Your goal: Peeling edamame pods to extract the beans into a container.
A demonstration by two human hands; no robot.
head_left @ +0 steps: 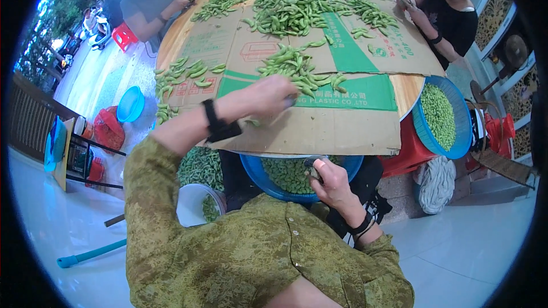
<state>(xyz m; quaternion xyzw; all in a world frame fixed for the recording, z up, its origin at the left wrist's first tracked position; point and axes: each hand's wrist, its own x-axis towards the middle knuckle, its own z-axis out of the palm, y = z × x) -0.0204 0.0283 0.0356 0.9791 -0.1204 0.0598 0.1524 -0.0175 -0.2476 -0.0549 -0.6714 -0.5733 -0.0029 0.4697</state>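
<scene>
My left hand (269, 98), smeared by motion, reaches across the flattened cardboard (354, 131), close to a small pile of green soybean pods (294, 68). Its fingertips look dark, and whether they grip a pod cannot be told. Near the table edge, my right hand (334, 185) is closed above a blue basin (251, 168) of shelled green beans (288, 175). A dark covering shows by its thumb and a light band on a finger. Whatever its fingers pinch is too hidden to name.
A large pod heap (291, 8) tops the round table (408, 91). Two people (151, 5) (451, 17) handle pods across it. A bean-filled blue basket (456, 120) stands right. Beneath my left arm are a pod pile (201, 166) and a white bucket (194, 205).
</scene>
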